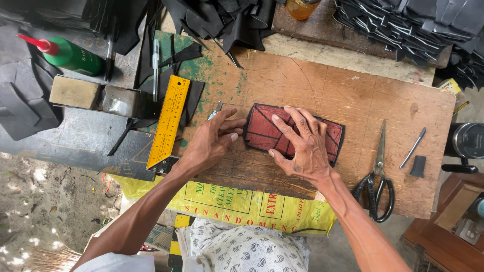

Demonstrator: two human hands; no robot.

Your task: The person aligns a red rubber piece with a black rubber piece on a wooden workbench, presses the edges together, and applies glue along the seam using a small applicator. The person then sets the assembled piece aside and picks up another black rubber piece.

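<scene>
Spread right hand (301,146) flattens red patterned piece (262,132); left hand (210,143) grips blade (216,110).

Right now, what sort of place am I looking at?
Likely a small leather or shoe-making workshop: a worn wooden board as workbench, stacks of cut black pieces, black-handled scissors and a yellow ruler. Both hands press a red panel.
</scene>
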